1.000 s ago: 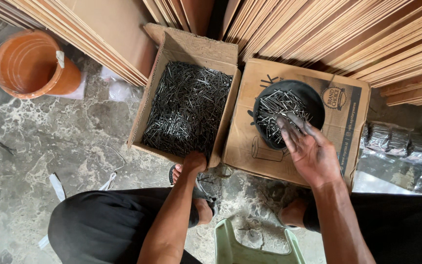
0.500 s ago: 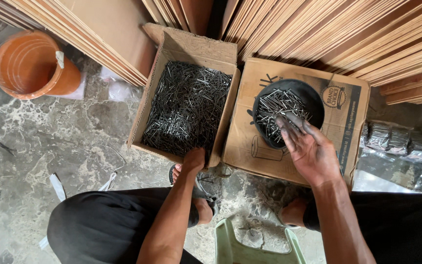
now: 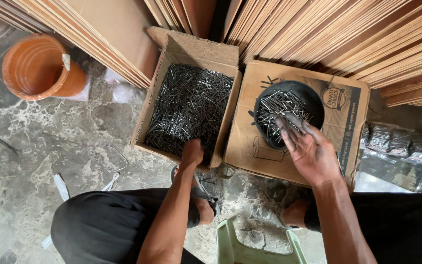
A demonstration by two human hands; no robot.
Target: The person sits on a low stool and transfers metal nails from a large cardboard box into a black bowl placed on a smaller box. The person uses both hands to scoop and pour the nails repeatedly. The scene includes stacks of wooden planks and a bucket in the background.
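Observation:
An open cardboard box [image 3: 174,56] full of dark loose nails [image 3: 186,105] stands on the stone floor. My left hand [image 3: 192,152] reaches into its near edge, fingers buried among the nails. To the right, a black round bowl [image 3: 313,100] with more nails [image 3: 277,110] sits on top of a closed cardboard box [image 3: 250,142]. My right hand [image 3: 308,149] hovers over the bowl's near rim with fingers spread and dirty, holding nothing that I can see.
Stacked wooden sheets [image 3: 318,34] lean along the back. An orange bucket [image 3: 37,68] stands at the left. Clear bags of packed nails [image 3: 401,142] lie at the right. A pale green plastic stool [image 3: 250,244] is between my knees.
My right hand has pulled back slightly from the bowl and spread its fingers; the nails it was touching are back in the bowl. My left hand stays in the box.

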